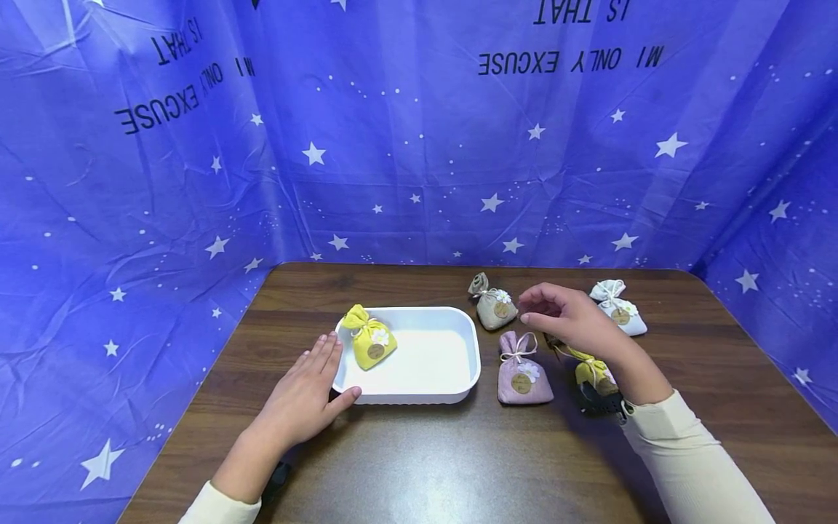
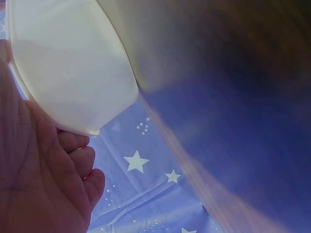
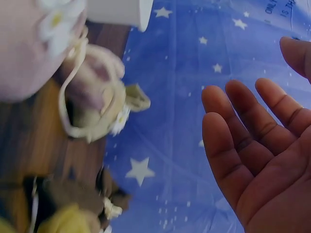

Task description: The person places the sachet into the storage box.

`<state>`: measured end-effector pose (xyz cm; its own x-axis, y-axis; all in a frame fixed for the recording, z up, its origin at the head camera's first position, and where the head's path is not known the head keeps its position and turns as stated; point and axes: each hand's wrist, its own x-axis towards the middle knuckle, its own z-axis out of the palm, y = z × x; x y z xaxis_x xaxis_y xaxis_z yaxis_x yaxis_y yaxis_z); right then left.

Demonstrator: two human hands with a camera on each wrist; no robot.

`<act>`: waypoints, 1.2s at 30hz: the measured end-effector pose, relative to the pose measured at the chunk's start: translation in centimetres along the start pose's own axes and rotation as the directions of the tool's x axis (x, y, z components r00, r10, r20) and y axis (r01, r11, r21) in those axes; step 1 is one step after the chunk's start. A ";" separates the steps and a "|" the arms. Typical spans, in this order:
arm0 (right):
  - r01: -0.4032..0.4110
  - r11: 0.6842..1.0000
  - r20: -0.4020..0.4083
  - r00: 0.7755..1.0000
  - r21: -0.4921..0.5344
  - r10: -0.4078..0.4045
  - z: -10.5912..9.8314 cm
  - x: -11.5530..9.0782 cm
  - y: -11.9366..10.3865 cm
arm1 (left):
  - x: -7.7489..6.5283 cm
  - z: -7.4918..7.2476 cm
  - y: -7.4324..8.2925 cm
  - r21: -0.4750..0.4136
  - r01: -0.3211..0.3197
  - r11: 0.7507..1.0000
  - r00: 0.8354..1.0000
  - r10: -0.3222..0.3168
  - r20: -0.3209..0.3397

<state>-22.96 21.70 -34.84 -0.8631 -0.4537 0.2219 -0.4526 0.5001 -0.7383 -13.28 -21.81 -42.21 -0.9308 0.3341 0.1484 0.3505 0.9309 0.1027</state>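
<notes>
My left hand (image 1: 297, 397) rests against the left side of a white tray (image 1: 439, 356), fingers nearly straight along its rim and thumb by the front corner. Inside the tray, at its left end, leans a yellow drawstring sachet (image 1: 362, 348) with a white flower and round tag. My right hand (image 1: 576, 320) hovers over the sachets right of the tray, fingers slightly bent and holding nothing. Nearest it are a beige sachet (image 1: 487, 314) and a pink sachet (image 1: 513, 395). Partly hidden below it are another yellow sachet (image 1: 585, 373) and a dark brown sachet (image 3: 73, 196).
A white sachet (image 1: 633, 329) lies at the back right, beyond my right wrist. Everything stands on a brown wooden table (image 1: 432, 458). Blue curtains (image 1: 419, 145) with white stars hang behind the table and on both sides.
</notes>
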 end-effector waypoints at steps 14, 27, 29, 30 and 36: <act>-0.025 0.998 -0.103 0.994 -0.050 0.020 -2.8 -5.2 3.1 | 0.0 -0.1 0.2 -0.006 -0.004 1.000 1.000 0.004 -0.014; -0.141 0.977 -0.182 0.977 -0.160 0.111 -4.4 -9.0 6.0 | 0.0 -0.1 0.0 0.001 -0.003 1.000 1.000 0.003 0.006; -0.160 0.976 -0.174 0.976 -0.150 0.134 -4.6 -9.5 6.5 | 0.0 -0.1 0.0 0.000 -0.003 1.000 1.000 0.003 0.006; -0.171 0.976 -0.166 0.975 -0.136 0.147 -4.6 -9.7 6.8 | 0.0 -0.1 0.0 0.000 -0.003 1.000 1.000 0.003 0.007; -0.225 0.974 -0.103 0.970 -0.035 0.221 -4.4 -10.5 8.5 | 0.0 0.0 0.0 0.001 -0.002 1.000 1.000 0.002 0.007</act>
<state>-18.67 33.92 -40.65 -0.9601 -0.2535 0.1180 -0.2542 0.6153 -0.7462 -13.26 -21.82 -42.16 -0.9308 0.3369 0.1416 0.3522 0.9305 0.1010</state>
